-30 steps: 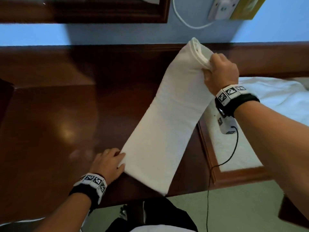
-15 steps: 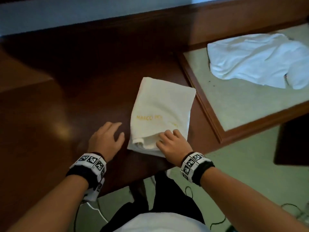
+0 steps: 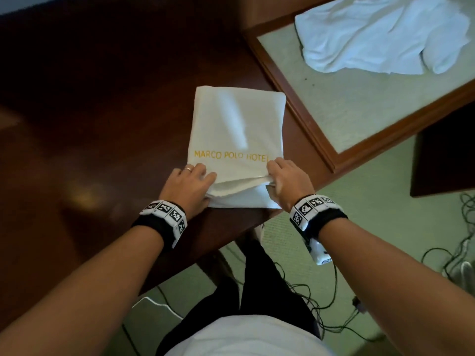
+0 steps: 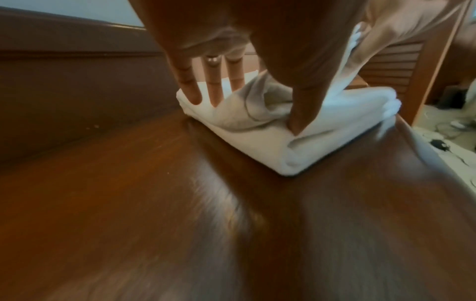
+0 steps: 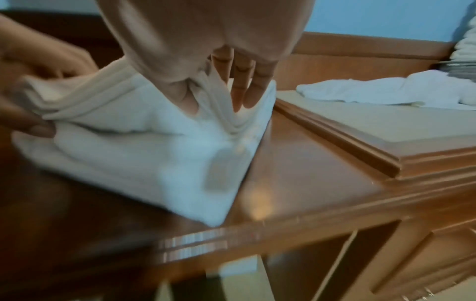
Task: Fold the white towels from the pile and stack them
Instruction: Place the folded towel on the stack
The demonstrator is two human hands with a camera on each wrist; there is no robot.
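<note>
A folded white towel [image 3: 237, 129] with gold "MARCO POLO HOTEL" lettering lies on the dark wooden desk [image 3: 102, 124], close to its near edge. My left hand [image 3: 208, 182] pinches the top layers at the near-left corner, fingers [image 4: 193, 95] on top and thumb [image 4: 301, 120] tucked under the layer. At the near-right corner my right hand [image 3: 270, 176] grips the same upper edge, with the towel's hem [image 5: 216, 106] running between thumb and fingers. That upper layer is lifted a little off the lower ones. The pile of unfolded white towels [image 3: 380, 34] lies at the far right.
The pile sits on a lower side table with a pale top and raised wooden frame [image 3: 321, 140], right of the desk. Black cables [image 3: 321, 299] trail over the green floor below. A dark piece of furniture [image 3: 442, 163] stands at the right edge.
My right hand brought the raised far end of the long towel down toward me, folding it in half. Both hands now grip the near edge; the left moved from the desk onto the towel.
</note>
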